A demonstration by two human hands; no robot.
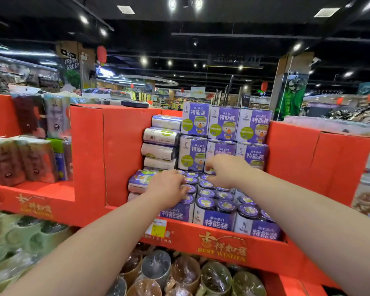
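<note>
Below the red lip [222,246], printed BEST WISHES, a bin of wrapped rolls [179,274] lies nearest. Just behind the lip stand the purple packs [214,221]. Their rolls are upright, long axis vertical, round caps up, with labels reading 特能装 facing forward. The left hand [166,186] lies on those caps behind the lip's yellow price tag [158,228], fingers curled down over them in a narrow grip. The right hand [224,170] hangs farther behind the lip, fingers clawed over the caps. It is blurred, so I cannot tell whether its grip holds anything. Red walls [124,146] close both sides, leaving open room only upward and forward. Farthest behind the lip, stacked packs [224,122] show a cartoon duck and 60.
</note>
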